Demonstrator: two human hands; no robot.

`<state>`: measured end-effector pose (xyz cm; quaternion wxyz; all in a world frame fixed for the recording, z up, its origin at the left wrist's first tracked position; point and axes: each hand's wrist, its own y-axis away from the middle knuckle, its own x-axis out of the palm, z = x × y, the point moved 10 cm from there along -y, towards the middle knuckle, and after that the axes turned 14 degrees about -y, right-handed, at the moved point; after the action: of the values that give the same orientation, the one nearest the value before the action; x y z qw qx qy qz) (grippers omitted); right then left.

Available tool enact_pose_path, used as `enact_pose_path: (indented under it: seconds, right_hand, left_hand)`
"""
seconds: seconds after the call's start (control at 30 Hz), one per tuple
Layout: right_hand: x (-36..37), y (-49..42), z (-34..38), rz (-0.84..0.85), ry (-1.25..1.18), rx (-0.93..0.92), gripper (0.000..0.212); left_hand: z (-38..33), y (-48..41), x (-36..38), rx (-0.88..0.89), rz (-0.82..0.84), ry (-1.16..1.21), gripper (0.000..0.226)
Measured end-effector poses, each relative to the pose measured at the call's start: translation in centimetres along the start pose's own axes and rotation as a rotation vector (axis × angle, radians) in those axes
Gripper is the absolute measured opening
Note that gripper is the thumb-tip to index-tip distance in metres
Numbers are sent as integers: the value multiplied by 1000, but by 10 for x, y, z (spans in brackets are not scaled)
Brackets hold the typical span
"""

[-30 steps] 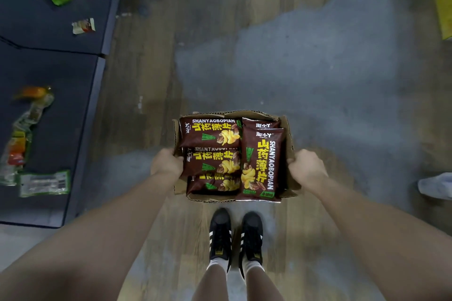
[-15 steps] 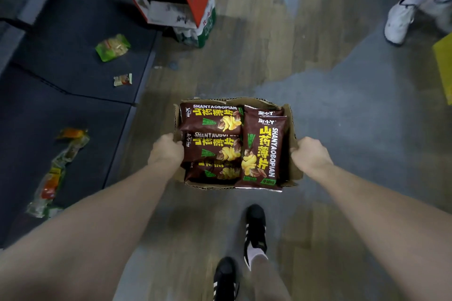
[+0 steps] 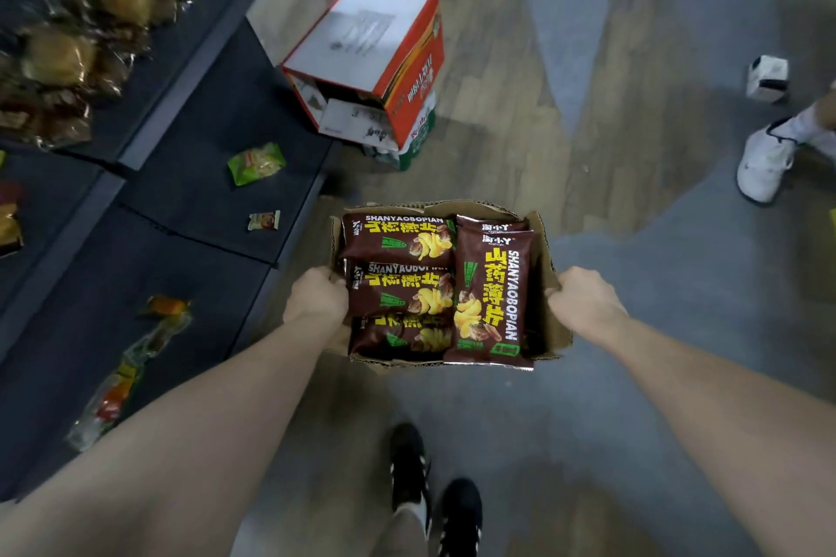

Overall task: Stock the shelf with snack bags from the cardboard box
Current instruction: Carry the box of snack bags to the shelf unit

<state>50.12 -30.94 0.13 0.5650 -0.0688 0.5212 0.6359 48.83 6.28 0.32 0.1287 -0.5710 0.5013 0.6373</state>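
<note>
Floor: wood-look plank floor (image 3: 588, 36) with wide, worn grey patches.
Shelf: dark low shelf boards (image 3: 203, 113) step down along the left side.
Stock on it: a heap of yellowish clear-wrapped goods (image 3: 68, 14) at the far left, a small green packet (image 3: 255, 162), a tiny pale packet (image 3: 264, 220), and long clear packets (image 3: 122, 375) nearer the person.
Carton: a red-and-white printed carton (image 3: 362, 54) sits tilted at the shelf's edge, on top of a green one.
Far right: someone's white trainer (image 3: 764, 163), with a small white cube box (image 3: 767, 77) beyond it.
Box: the open brown cardboard box (image 3: 549, 312) is held off the floor in front of the person, just right of the shelf.
Bags: brown snack bags with yellow lettering (image 3: 398, 240) fill it, three lying crosswise and the others lengthwise.
Hands: well apart, the left hand (image 3: 316, 298) clamped on the left wall and the right hand (image 3: 583, 298) on the right wall.
Feet: black shoes with white stripes (image 3: 409, 461) below the box.
Change: the grip is the same. The carton now shows whole, the heap has come into view, and the shelf lies closer.
</note>
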Motion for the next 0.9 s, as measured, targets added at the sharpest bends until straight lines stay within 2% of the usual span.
enact_pose_path:
  seconds: [0.43, 0.6, 0.9]
  right_hand:
    - [-84, -71, 128, -22, 32, -23, 11]
    - [-124, -98, 181, -2, 62, -103, 10]
    - [-185, -160, 267, 50, 98, -269, 23]
  left_hand:
    - [-73, -74, -118, 26, -42, 73, 25]
    - [-104, -87, -172, 20, -119, 72, 24]
    - [-145, -105, -231, -95, -199, 138, 21]
